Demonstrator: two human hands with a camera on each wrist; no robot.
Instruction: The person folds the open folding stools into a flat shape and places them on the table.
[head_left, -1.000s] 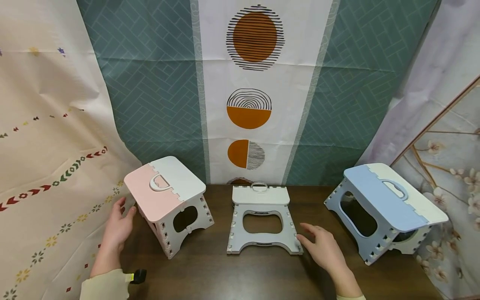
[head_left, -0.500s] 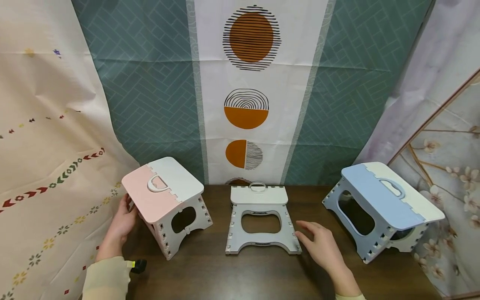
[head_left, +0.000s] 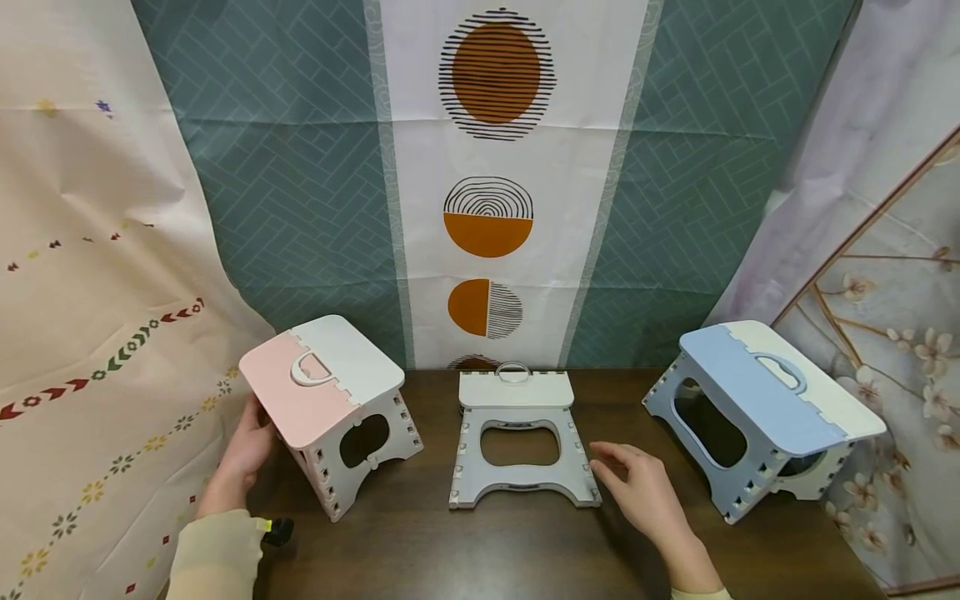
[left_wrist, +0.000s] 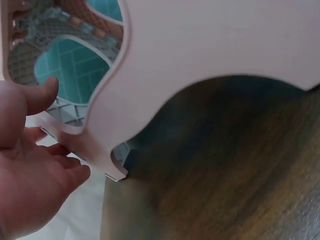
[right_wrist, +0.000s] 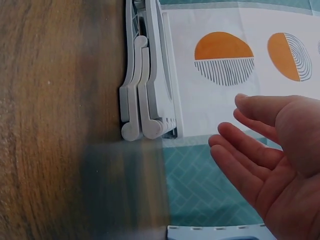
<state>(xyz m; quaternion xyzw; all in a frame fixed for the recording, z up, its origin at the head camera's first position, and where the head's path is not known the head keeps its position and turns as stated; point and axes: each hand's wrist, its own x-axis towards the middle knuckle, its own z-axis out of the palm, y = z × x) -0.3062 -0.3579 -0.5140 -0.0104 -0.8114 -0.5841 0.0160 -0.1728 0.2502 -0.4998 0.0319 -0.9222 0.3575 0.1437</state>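
A pink and white folding step stool (head_left: 281, 383) stands unfolded at the left of the table. My left hand (head_left: 246, 454) is at its outer side, the fingertips hidden under the pink top in the head view. In the left wrist view the fingers reach to the edge of the pink leg panel (left_wrist: 200, 40), with the thumb standing off it. Centre, a grey and white folding step stool (head_left: 517, 477) lies folded flat. My right hand (head_left: 637, 487) hovers beside its right edge, fingers loosely extended and holding nothing.
At the right, a blue and white folding step stool (head_left: 750, 387) stands unfolded on the dark wooden table (head_left: 450, 558). Behind the table hangs a patterned teal and white cloth (head_left: 300, 167). A cream cloth (head_left: 97, 208) borders the left side, a floral one (head_left: 907, 450) the right.
My left hand has moved up and inward to the pink stool, its fingers passing out of sight beneath the top. The right hand keeps its place beside the folded stool.
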